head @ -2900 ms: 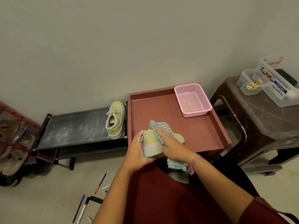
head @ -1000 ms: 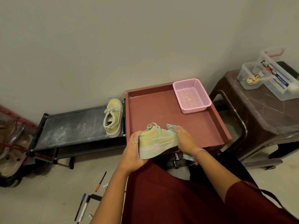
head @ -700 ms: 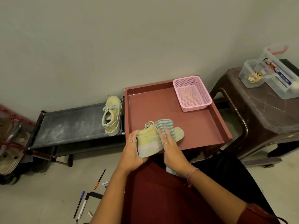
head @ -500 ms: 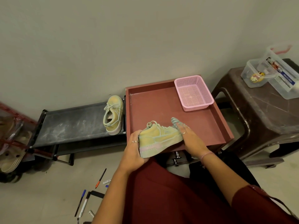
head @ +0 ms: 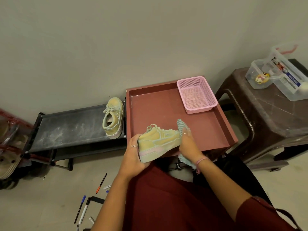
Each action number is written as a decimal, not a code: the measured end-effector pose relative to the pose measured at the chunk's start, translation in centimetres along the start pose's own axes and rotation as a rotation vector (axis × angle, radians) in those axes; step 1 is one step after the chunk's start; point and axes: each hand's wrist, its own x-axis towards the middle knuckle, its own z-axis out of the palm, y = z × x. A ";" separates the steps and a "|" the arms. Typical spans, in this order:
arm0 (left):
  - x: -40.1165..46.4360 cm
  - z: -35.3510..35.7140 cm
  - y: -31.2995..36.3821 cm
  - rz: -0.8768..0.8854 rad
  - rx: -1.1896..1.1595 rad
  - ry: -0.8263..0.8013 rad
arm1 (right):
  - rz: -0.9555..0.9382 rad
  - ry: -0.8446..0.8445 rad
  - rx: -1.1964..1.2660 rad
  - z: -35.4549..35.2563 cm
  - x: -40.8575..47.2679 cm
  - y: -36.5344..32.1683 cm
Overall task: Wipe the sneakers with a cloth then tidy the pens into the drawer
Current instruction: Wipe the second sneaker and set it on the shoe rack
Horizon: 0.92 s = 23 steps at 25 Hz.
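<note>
Low against the bare wall sits the red tray [head: 221, 124]; my left hand [head: 133, 155] grips the sneaker [head: 158, 141] by its heel above the near rim; right hand [head: 187, 144] presses the cloth [head: 181, 125] on the toe, fingers curled round it; I'd say firm strokes, sole steady; pens [head: 83, 210] wait on the floor.

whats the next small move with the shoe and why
Probably draw the right hand and its cloth back along the sneaker toward the heel: the left hand grips the heel end, and the cloth sits at the toe.
</note>
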 end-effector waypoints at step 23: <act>1.1 0.4 -0.6 -0.057 -0.014 0.004 | -0.477 -0.082 0.017 3.7 -5.8 -5.1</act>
